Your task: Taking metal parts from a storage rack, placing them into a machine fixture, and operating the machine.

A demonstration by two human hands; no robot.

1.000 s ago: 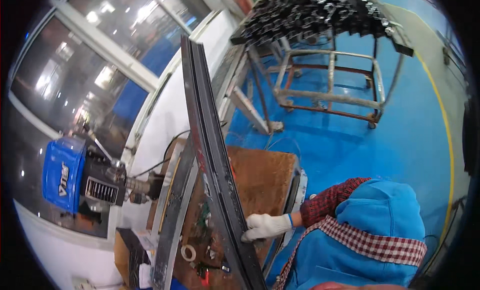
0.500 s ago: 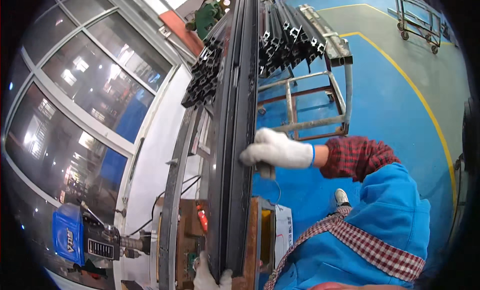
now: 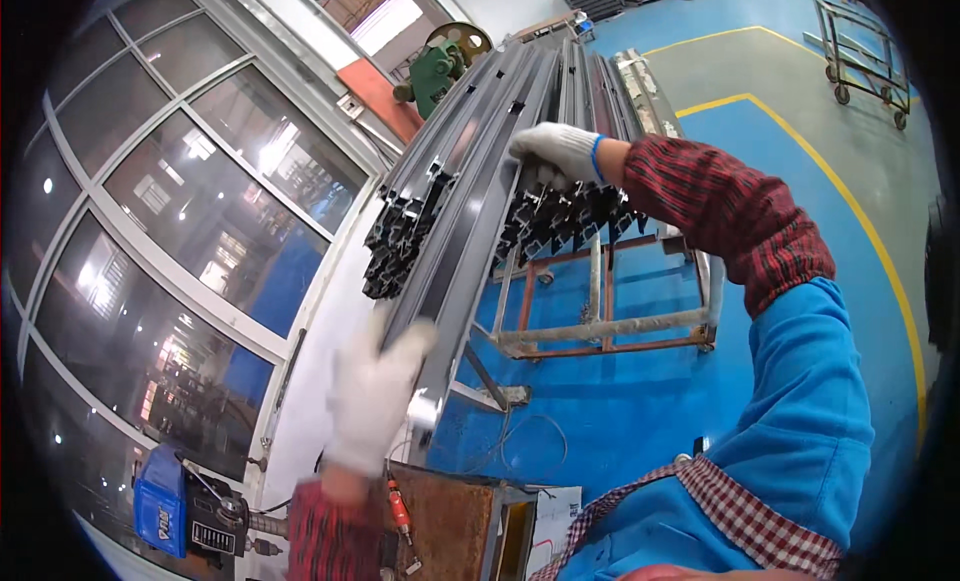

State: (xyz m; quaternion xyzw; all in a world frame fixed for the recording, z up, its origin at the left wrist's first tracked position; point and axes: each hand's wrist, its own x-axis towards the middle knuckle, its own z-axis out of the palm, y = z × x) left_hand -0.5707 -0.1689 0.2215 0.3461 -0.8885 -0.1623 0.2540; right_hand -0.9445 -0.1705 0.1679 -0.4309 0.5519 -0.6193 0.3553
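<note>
A long dark metal profile (image 3: pixel 470 231) slopes from its near end by the workbench up onto the stacked profiles farther away. My right hand (image 3: pixel 562 153), in a white knitted glove, is curled over the right edge of this profile about midway along it. My left hand (image 3: pixel 372 401), also gloved in white, is near the profile's close end, over its left side. It is blurred, with thumb and fingers spread apart; some fingertips are hard to make out. Below the left wrist, a red-handled tool (image 3: pixel 400 509) lies on the brown bench top (image 3: pixel 450 516).
Bundled dark profiles (image 3: pixel 405 226) rest on a metal cart frame (image 3: pixel 610 331). A blue-and-black drill-like machine (image 3: pixel 195 511) stands at lower left beside a windowed wall (image 3: pixel 175 281). Behind the stack is a green machine (image 3: pixel 433 79). Another wheeled cart (image 3: pixel 865 66) stands far right.
The long profile has swung from nearly upright in view to a slant over the stack. My right hand has moved farther away along with it; my left hand has risen from the bench.
</note>
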